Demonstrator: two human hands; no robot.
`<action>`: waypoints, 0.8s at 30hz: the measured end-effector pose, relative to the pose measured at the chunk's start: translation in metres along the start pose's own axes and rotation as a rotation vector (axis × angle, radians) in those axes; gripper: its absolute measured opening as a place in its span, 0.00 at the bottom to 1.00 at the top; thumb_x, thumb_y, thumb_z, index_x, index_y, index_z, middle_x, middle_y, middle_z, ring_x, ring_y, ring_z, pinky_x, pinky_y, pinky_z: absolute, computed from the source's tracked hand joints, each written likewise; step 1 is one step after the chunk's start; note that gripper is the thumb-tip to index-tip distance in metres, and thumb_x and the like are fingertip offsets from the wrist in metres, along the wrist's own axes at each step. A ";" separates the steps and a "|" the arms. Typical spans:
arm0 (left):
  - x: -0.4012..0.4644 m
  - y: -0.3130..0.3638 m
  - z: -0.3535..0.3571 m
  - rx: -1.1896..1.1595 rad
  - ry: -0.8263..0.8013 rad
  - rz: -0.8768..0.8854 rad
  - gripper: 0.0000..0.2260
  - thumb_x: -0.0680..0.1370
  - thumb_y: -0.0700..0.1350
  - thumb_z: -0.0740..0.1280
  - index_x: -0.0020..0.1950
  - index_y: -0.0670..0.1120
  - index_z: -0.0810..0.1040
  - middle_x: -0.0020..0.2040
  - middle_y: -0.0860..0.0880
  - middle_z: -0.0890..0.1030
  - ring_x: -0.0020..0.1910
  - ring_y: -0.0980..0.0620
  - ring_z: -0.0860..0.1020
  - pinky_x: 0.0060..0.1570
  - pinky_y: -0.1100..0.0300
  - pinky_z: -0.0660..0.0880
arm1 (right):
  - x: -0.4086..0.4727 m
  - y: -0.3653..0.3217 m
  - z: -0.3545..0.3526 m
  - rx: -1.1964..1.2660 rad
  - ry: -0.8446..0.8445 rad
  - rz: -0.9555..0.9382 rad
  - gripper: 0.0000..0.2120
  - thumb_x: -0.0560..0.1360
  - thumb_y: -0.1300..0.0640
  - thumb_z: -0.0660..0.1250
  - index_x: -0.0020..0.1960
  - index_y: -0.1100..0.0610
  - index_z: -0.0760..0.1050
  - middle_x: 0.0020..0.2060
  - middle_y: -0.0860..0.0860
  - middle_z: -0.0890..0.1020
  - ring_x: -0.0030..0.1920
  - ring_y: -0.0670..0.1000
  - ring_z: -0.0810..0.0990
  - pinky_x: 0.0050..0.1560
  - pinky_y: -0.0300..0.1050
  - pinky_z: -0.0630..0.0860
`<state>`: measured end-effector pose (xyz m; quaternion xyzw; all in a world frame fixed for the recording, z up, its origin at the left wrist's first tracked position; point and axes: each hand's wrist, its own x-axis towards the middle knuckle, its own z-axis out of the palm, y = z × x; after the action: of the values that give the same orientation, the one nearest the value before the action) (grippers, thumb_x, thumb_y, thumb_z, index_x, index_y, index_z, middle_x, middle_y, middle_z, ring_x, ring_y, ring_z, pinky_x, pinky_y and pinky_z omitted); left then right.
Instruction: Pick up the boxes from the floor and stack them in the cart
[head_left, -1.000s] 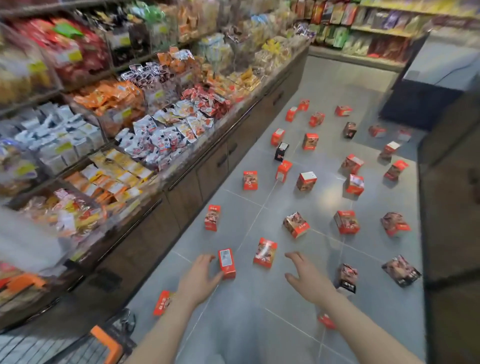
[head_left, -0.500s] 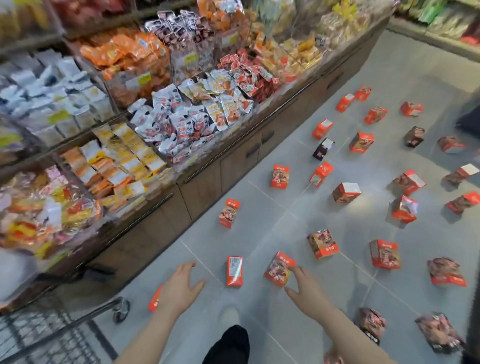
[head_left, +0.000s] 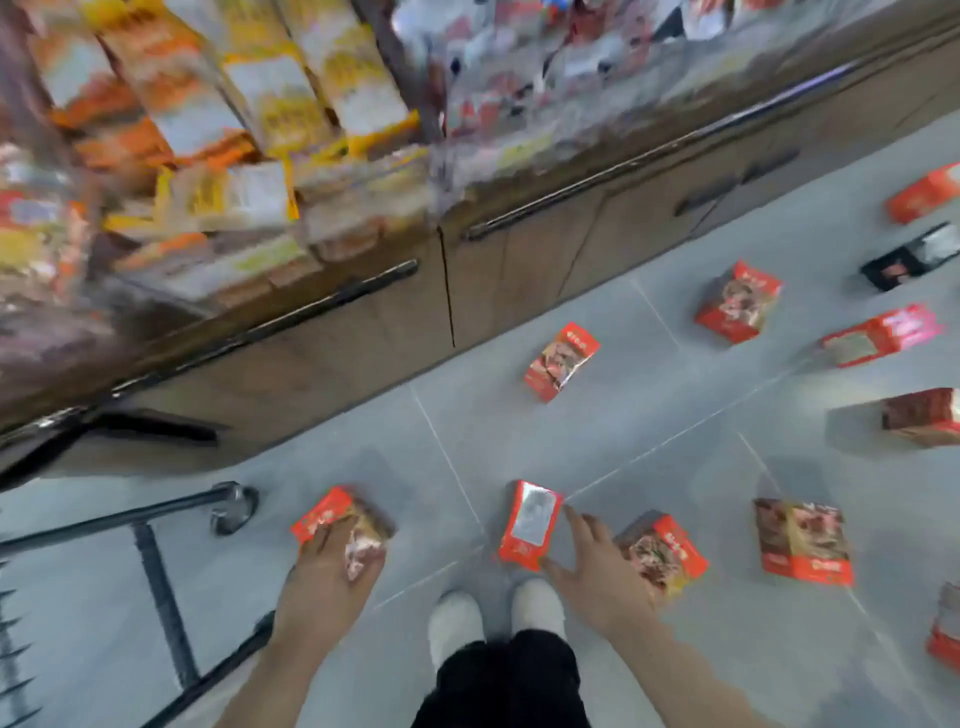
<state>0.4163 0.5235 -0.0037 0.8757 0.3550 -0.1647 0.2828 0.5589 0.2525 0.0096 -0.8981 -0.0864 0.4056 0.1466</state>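
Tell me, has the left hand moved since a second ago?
Yes. The left hand has gone left, away from the upright red box, onto the flat red box beside the cart wheel.

A red snack box (head_left: 343, 530) lies flat on the floor under the left hand (head_left: 324, 577), whose fingers rest on it. Another red box (head_left: 530, 525), white label up, lies between thumb and fingers of the spread right hand (head_left: 597, 571); a third (head_left: 662, 553) lies just right of that hand. The cart (head_left: 156, 582), a dark metal frame, stands left of the left hand
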 end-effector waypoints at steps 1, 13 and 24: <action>0.007 -0.016 0.021 0.003 0.006 -0.018 0.26 0.72 0.58 0.70 0.65 0.46 0.74 0.62 0.44 0.76 0.59 0.41 0.75 0.54 0.49 0.74 | 0.019 0.008 0.021 0.028 -0.002 0.019 0.38 0.74 0.41 0.65 0.77 0.51 0.51 0.69 0.52 0.62 0.66 0.56 0.70 0.60 0.51 0.70; 0.077 -0.131 0.187 0.032 0.078 -0.364 0.34 0.70 0.55 0.73 0.70 0.40 0.66 0.68 0.38 0.67 0.64 0.35 0.66 0.60 0.42 0.68 | 0.176 0.035 0.179 -0.028 0.230 0.265 0.45 0.69 0.47 0.69 0.77 0.54 0.47 0.75 0.64 0.44 0.64 0.70 0.68 0.59 0.57 0.71; 0.092 -0.104 0.165 -0.068 0.064 -0.544 0.44 0.68 0.65 0.70 0.75 0.46 0.56 0.75 0.40 0.55 0.71 0.39 0.58 0.63 0.43 0.66 | 0.176 -0.011 0.130 -0.104 0.128 -0.085 0.44 0.71 0.42 0.68 0.77 0.47 0.46 0.77 0.51 0.44 0.68 0.63 0.63 0.58 0.57 0.72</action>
<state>0.3912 0.5324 -0.2174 0.7429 0.5911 -0.1950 0.2462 0.5765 0.3359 -0.1922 -0.9242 -0.1358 0.3356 0.1220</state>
